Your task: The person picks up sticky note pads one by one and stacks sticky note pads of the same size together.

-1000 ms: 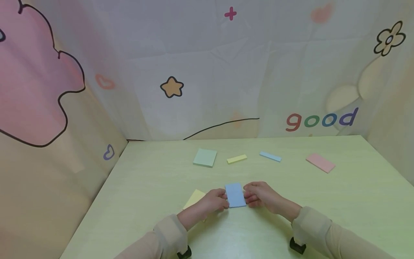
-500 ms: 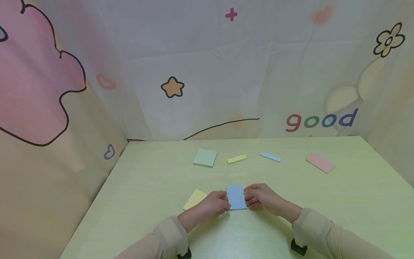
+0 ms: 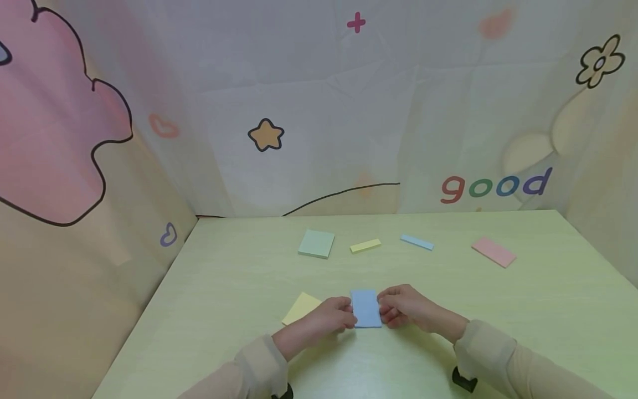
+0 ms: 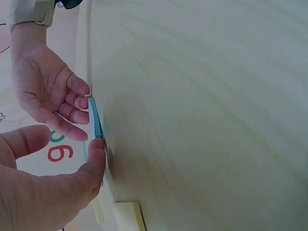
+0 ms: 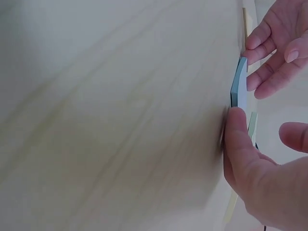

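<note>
1. Both hands and the blue pad [image 3: 366, 308] between them sit slightly nearer the person than in the earlier head frames, and the pad lies a little straighter; the other pieces keep their places.
2. Fingertips of the left hand [image 3: 334, 315] touch the pad's left edge, and those of the right hand [image 3: 405, 306] its right edge. Neither hand clenches or pinches it; fingers look relaxed, with the thumbs lifted away in the wrist views, so the grip amounts to light contact from both sides.
3. It is at the near middle of the table [image 3: 224, 310], just beside the yellow pad [image 3: 301, 308].
4. Probably light, it looks like a thin block of paper notes: fairly stiff as a stack, softer if single sheets lift. Little seems breakable, though corners could bend or sheets fan under a hard squeeze.
5. Smooth faces may slide easily on the table. The two long side edges, near mid-length, look the best hold, with even, gentle pressure.
6. Left fingers and forearm cover part of the yellow pad. How far fingertips reach beneath the blue pad is hidden, and whether it lies flat or slightly raised I cannot tell. The wrist views show it nearly edge-on, and the sleeves [image 3: 261, 363] run out of frame.
</note>
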Demonstrator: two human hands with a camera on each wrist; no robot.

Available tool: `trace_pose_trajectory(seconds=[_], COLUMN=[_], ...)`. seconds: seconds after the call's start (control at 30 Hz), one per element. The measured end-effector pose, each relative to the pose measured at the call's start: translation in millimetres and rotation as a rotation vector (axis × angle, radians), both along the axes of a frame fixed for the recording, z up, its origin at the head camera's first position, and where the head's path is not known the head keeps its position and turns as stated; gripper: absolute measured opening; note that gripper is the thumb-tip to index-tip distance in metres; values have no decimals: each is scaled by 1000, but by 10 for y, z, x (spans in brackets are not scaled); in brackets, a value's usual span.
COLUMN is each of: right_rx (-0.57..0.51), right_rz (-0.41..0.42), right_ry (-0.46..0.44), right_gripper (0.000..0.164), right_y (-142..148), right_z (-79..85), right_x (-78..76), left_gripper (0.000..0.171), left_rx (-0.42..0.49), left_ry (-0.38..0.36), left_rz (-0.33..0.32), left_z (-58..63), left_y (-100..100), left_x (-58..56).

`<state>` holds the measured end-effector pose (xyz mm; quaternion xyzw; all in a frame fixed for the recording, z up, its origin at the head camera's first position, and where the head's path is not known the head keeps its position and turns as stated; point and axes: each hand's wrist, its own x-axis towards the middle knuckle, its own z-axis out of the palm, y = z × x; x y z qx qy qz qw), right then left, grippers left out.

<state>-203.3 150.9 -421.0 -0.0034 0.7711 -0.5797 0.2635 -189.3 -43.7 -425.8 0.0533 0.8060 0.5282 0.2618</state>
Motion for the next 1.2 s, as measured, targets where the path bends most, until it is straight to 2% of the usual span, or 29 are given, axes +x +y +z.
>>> trace_pose_trajectory(seconds=[0.13, 0.37, 0.53, 0.97, 1.2], right_rx=[6, 64, 71, 40, 31], right_rz=[36, -8, -31, -75, -80], right_ry=[29, 76, 97, 109, 96], right_gripper=[39, 37, 37, 42, 42], right_y=[31, 29, 6, -84, -84], right_z=[20, 20, 20, 53, 42], right_x=[-2, -14, -21, 29, 23], left_gripper=[55, 52, 50, 49, 49], left_rx=[17, 20, 41, 65, 41], left_ry=[17, 63, 53, 19, 12], left_rz=[-37, -26, -28, -20, -25], left_z=[18, 35, 42, -13, -7], left_y=[-48, -160, -191, -51, -18], left_x=[-10, -41, -46, -66, -76])
